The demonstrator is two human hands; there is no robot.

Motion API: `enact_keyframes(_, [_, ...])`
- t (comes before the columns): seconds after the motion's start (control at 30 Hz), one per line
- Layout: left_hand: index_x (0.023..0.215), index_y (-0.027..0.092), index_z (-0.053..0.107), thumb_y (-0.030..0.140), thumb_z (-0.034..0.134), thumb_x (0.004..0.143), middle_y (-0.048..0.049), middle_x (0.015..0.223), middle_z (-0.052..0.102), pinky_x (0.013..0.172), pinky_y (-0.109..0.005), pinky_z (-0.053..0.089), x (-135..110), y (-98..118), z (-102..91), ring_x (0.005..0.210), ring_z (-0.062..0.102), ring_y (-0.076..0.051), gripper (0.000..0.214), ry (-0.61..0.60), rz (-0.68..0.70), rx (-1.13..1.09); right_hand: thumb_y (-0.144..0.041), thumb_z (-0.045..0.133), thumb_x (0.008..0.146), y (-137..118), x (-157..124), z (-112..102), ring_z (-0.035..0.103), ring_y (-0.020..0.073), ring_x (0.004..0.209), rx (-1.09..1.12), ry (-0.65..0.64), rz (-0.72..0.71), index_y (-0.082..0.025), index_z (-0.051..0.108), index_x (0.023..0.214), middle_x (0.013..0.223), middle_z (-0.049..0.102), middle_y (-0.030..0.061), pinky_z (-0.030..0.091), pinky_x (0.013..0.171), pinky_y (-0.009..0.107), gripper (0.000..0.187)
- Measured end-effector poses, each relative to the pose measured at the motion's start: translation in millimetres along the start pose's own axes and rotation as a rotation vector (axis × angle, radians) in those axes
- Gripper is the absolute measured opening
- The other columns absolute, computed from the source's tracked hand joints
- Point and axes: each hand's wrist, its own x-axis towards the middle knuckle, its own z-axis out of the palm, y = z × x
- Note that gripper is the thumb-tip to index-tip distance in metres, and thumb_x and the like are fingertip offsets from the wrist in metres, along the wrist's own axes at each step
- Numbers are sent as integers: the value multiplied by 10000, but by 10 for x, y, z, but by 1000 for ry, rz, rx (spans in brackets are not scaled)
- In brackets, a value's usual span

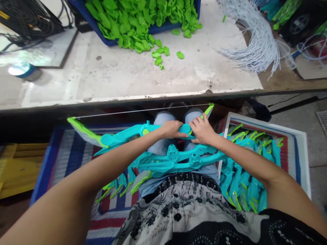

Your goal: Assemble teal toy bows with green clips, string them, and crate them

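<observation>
A turquoise toy bow (127, 132) with green and grey limb tips lies across my knees, its white string (143, 110) running from tip to tip on the far side. My left hand (171, 129) is wrapped round the middle of the bow. Close beside it, my right hand (203, 131) grips the bow near its right limb, fingers bent over the green part. Nearer my waist, more turquoise bow pieces (176, 160) rest on my lap, apart from my hands. My palms and the undersides of my fingers are hidden.
A white crate (305, 153) of bows stands at the right; a blue-rimmed crate (47, 166) with more bows is at the left. On the table (127, 75) are a blue bin (109, 41) of green pieces, a bundle of white strings (260, 51) and a round tin (21, 69).
</observation>
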Motion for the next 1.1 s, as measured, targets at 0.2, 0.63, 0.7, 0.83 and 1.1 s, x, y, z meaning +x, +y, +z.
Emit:
enact_keyframes(0.2, [1187,101,608,641,558,815,-174,1149,676,805,-317,430,-56,11,31,1037,633,-306,658,85,55,-46,-444,675,731,39,-16,-12,480,366,1028,-21,5,-58,-26,511,1300,1112,621,211,231,1005,584,725])
enact_keyframes(0.63, [1450,132,384,622,666,748,-197,1401,472,1053,-447,303,-472,-124,211,1271,437,-349,901,386,8,42,-447,572,717,180,-22,89,523,325,999,-58,243,-143,-84,581,1171,1002,621,160,275,1056,547,581])
enact_keyframes(0.7, [1463,130,346,528,706,755,-201,1427,442,1050,-450,302,-655,-253,228,1286,423,-355,888,396,-29,77,-446,559,717,215,1,47,526,323,1001,-54,250,-173,-89,579,1167,1008,618,157,272,1066,557,575])
enact_keyframes(0.83, [1429,113,367,361,702,789,-209,1391,473,1033,-445,314,-931,-470,216,1239,469,-334,764,379,-126,128,-446,539,722,228,54,-57,534,327,992,-67,284,-223,-99,580,1146,1004,624,158,291,1058,573,550])
enact_keyframes(1.1, [1241,125,569,270,589,869,-171,1159,590,948,-409,381,-1195,-527,197,1079,541,-303,399,460,-178,184,-433,513,775,-126,5,-312,544,334,944,-179,394,-299,-101,561,1122,985,621,174,301,1040,609,483])
